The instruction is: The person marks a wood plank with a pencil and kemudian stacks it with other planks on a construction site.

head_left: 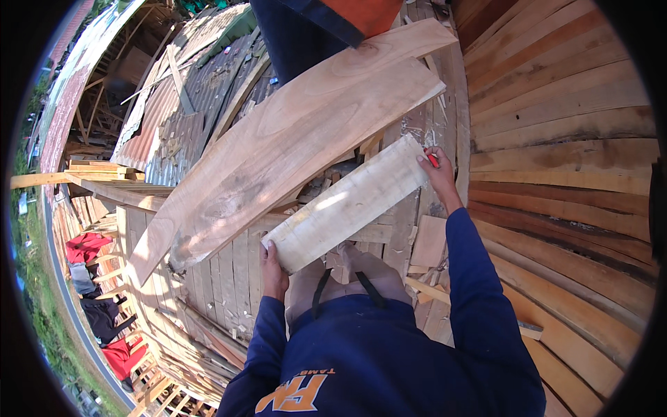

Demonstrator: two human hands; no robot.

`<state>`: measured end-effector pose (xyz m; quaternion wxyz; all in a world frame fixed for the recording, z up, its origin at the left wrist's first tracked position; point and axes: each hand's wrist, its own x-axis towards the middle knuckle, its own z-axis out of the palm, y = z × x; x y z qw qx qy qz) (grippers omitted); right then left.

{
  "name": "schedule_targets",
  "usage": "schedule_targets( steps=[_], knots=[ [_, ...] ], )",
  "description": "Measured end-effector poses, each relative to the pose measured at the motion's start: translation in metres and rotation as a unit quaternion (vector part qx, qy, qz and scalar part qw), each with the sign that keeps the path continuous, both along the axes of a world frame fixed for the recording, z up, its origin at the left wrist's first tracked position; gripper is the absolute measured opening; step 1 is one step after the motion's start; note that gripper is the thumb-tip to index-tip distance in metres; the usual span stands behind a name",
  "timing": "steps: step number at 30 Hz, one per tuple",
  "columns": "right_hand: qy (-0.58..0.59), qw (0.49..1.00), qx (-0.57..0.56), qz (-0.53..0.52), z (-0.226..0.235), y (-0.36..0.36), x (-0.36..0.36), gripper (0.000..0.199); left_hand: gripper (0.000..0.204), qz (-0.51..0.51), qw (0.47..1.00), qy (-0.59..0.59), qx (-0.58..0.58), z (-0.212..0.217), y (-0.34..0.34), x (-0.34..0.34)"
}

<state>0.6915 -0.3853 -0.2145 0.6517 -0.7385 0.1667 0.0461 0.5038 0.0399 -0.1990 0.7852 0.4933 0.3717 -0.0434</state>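
A short pale wooden board (347, 205) lies tilted across my lap, held at both ends. My left hand (272, 267) grips its near lower-left end. My right hand (439, 172) rests on the far upper-right end and also holds a small red object, perhaps a pencil (432, 160). Above the board lie two long, wide reddish planks (292, 139), slanting from lower left to upper right. My knees and dark blue sleeves show below.
Another person in dark trousers (292, 35) stands at the top. Curved hull planking (556, 139) rises on the right. Plank decking with wood scraps (222, 278) lies under me. Corrugated metal sheets (167, 111) and scaffolding are at left, with hanging clothes (87, 247) far below.
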Motion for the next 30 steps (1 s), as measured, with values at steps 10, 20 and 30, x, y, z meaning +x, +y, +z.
schedule_targets(
  steps=[10,20,30],
  knots=[
    [-0.049,0.994,-0.058,0.078,0.011,0.011,0.021,0.025,0.051,0.054,0.998,-0.024,0.011,0.002,-0.003,0.006],
    [-0.01,0.979,-0.102,0.175,0.033,0.016,0.042,0.027,0.056,0.078,0.995,-0.029,0.047,0.003,0.001,0.007],
    [0.073,0.982,-0.017,0.176,0.032,0.01,0.045,0.032,0.051,0.107,0.993,-0.02,0.034,0.0,0.006,0.005]
  ],
)
